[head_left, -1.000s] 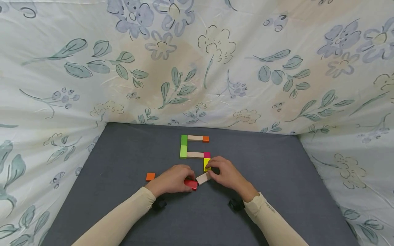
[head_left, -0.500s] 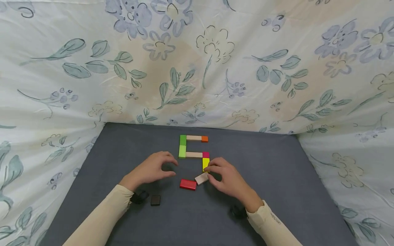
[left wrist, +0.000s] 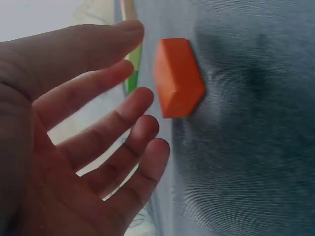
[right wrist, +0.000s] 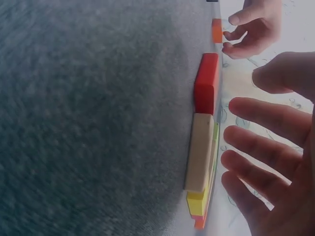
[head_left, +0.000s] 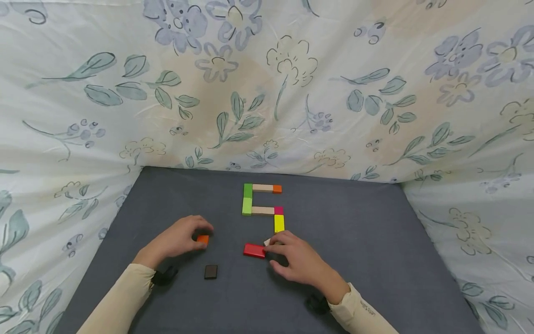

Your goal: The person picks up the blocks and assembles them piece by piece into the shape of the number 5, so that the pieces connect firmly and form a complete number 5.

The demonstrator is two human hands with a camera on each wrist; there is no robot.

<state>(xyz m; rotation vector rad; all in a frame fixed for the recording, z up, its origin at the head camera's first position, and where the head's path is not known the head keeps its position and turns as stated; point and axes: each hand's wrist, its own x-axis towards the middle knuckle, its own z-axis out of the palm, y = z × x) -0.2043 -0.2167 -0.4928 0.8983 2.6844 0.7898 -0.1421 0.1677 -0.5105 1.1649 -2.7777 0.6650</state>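
My left hand (head_left: 177, 239) is spread around a small orange block (head_left: 202, 239) on the cloth. In the left wrist view, the relaxed fingers stand a little off that orange block (left wrist: 178, 81), with nothing held. My right hand (head_left: 298, 260) hovers with loose fingers over a plain wooden block (right wrist: 199, 152), hiding most of it in the head view. To its left lies a red block (head_left: 254, 250), whose right end meets the wooden one at a slant. A yellow block (head_left: 279, 223) runs up from the wooden block to a magenta block (head_left: 278, 210).
Beyond the hands, green blocks (head_left: 248, 190) and light green ones (head_left: 247, 206) join two plain wooden bars (head_left: 262, 188), with an orange block (head_left: 277, 189) at the far bar's end. A dark block (head_left: 211, 272) lies nearer. Floral cloth (head_left: 267, 93) walls surround the grey tabletop (head_left: 354, 222).
My left hand has let go of the red block and moved left to the orange block, uncovering the dark block. The right hand has left the yellow block and shifted nearer over the wooden one.
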